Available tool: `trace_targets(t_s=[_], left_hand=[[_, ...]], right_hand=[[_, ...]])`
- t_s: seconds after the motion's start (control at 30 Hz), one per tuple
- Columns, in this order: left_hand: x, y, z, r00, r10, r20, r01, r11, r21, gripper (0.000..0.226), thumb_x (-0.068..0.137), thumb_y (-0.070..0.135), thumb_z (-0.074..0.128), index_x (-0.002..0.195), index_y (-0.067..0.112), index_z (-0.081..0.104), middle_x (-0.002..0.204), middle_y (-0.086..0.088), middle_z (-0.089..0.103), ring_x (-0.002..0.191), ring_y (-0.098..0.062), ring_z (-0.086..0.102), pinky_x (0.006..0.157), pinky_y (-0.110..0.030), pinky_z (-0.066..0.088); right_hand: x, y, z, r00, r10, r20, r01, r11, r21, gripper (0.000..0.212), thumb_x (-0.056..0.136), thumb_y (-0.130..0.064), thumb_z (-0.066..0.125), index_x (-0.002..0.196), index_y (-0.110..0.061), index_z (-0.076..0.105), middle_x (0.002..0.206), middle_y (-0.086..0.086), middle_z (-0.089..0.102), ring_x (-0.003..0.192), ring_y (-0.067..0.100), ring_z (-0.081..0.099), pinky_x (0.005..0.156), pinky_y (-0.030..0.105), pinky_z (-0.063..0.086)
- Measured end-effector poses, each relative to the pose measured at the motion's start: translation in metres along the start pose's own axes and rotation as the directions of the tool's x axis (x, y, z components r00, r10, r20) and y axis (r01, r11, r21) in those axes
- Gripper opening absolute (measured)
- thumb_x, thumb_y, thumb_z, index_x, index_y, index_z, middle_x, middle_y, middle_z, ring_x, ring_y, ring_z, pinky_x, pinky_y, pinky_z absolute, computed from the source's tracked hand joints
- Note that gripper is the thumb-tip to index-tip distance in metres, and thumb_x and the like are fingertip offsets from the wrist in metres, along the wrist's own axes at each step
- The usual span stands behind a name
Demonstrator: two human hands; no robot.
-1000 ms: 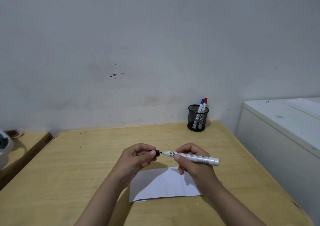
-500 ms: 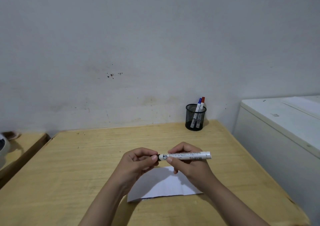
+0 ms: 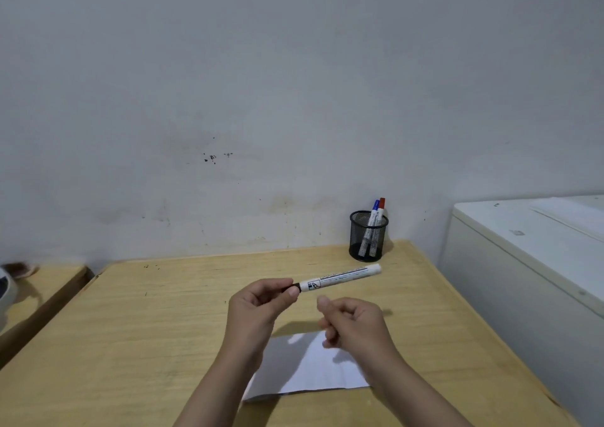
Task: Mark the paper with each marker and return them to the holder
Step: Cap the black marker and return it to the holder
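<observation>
My left hand [image 3: 258,305] pinches the black cap end of a white marker [image 3: 341,277], which sticks out to the right above the table. To its right, my right hand [image 3: 354,323] is curled loosely, apart from the marker and holding nothing. Below both hands a white sheet of paper [image 3: 310,372] lies flat on the wooden table [image 3: 157,328]; my arms cover part of it. A black mesh holder [image 3: 368,236] stands at the table's back right corner with a blue-capped marker [image 3: 375,210] and a red-capped marker [image 3: 382,206] upright in it.
A white cabinet [image 3: 529,263] stands against the table's right side, taller than the tabletop. A second wooden surface [image 3: 42,282] lies lower at the left with a white object at the frame edge. A grey wall runs right behind the table.
The cap went onto the marker's tip. My right hand then let go of the barrel and dropped back, leaving the marker in my left hand alone, raised slightly.
</observation>
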State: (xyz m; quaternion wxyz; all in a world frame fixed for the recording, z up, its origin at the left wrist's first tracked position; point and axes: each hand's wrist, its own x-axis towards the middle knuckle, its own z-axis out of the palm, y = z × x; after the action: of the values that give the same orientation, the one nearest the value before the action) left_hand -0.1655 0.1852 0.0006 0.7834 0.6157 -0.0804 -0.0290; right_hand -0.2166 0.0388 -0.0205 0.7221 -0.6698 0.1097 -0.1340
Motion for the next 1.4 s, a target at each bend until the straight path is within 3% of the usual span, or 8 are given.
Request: trace_targets(t_s=[0.13,0.23,0.43,0.8,1.03,1.17,1.27,1.4], left_hand=[[0.01,0.004,0.006,0.992,0.12,-0.029,-0.115,0.984,0.135,0.012,0.067,-0.002,0.077,0.076,0.005,0.074,0.066,-0.005,0.072,0.063,-0.009,0.064,0.06,-0.017,0.052],[0.014,0.002,0.016,0.989,0.144,0.038,-0.149,0.965,0.216,0.014,0.066,-0.001,0.079,0.073,0.01,0.075,0.074,-0.02,0.073,0.068,-0.017,0.064,0.064,-0.024,0.053],[0.035,0.008,0.038,0.97,0.167,0.174,-0.2,0.96,0.194,0.029,0.065,0.0,0.079,0.09,0.012,0.071,0.061,-0.003,0.067,0.058,-0.008,0.06,0.057,-0.014,0.049],[0.145,-0.021,0.117,0.947,0.291,0.137,-0.321,0.825,0.465,0.012,0.075,0.026,0.072,0.084,0.023,0.064,0.086,0.004,0.067,0.08,-0.006,0.062,0.064,-0.012,0.045],[0.195,-0.058,0.164,0.914,0.324,0.246,-0.401,0.621,0.673,0.031,0.084,0.038,0.059,0.108,0.019,0.06,0.106,0.004,0.051,0.103,-0.011,0.043,0.083,-0.017,0.035],[0.206,-0.067,0.173,0.937,0.294,0.191,-0.34,0.626,0.702,0.02,0.083,0.034,0.062,0.085,0.014,0.064,0.098,0.0,0.053,0.089,-0.013,0.052,0.066,-0.011,0.036],[0.203,-0.067,0.174,0.941,0.301,0.151,-0.32,0.657,0.683,0.02,0.082,0.03,0.065,0.084,0.01,0.067,0.093,0.001,0.053,0.082,-0.011,0.052,0.06,-0.01,0.037],[0.194,-0.061,0.17,0.944,0.276,0.182,-0.325,0.676,0.661,0.028,0.088,0.029,0.058,0.106,0.008,0.064,0.119,-0.006,0.057,0.107,-0.015,0.052,0.097,-0.023,0.043]], right_hand=[[0.007,-0.002,-0.013,0.912,-0.408,-0.041,0.372,0.866,-0.335,0.015,0.072,-0.017,0.078,0.085,-0.02,0.072,0.074,0.0,0.066,0.055,0.006,0.054,0.058,0.02,0.047],[0.025,-0.005,-0.026,0.741,-0.648,0.177,0.587,0.497,-0.639,0.031,0.074,-0.027,0.072,0.104,-0.025,0.066,0.092,-0.01,0.063,0.079,0.005,0.056,0.069,0.014,0.044],[0.055,-0.014,-0.039,0.526,-0.763,0.376,0.668,0.097,-0.738,0.01,0.074,-0.021,0.068,0.082,-0.019,0.063,0.072,-0.006,0.06,0.067,0.012,0.054,0.058,0.02,0.039],[0.175,-0.099,-0.104,0.516,-0.79,-0.331,0.595,0.609,-0.524,0.05,0.076,-0.001,0.071,0.117,-0.026,0.055,0.074,-0.003,0.066,0.068,0.012,0.065,0.061,0.012,0.052],[0.232,-0.066,-0.113,0.777,-0.57,-0.268,0.29,0.702,-0.651,0.04,0.077,-0.006,0.065,0.109,-0.026,0.053,0.064,0.005,0.066,0.057,0.013,0.065,0.055,0.03,0.054],[0.244,-0.038,-0.11,0.872,-0.429,-0.238,0.139,0.681,-0.719,0.029,0.075,-0.007,0.062,0.099,-0.021,0.052,0.06,0.009,0.064,0.057,0.022,0.063,0.053,0.041,0.052],[0.248,-0.025,-0.111,0.878,-0.403,-0.258,0.077,0.652,-0.755,0.03,0.081,-0.017,0.062,0.108,-0.02,0.05,0.074,0.005,0.062,0.064,0.016,0.06,0.054,0.035,0.052],[0.237,-0.034,-0.107,0.871,-0.392,-0.295,0.058,0.68,-0.731,0.057,0.082,-0.021,0.063,0.133,-0.022,0.038,0.118,0.011,0.054,0.087,0.016,0.052,0.068,0.029,0.045]])
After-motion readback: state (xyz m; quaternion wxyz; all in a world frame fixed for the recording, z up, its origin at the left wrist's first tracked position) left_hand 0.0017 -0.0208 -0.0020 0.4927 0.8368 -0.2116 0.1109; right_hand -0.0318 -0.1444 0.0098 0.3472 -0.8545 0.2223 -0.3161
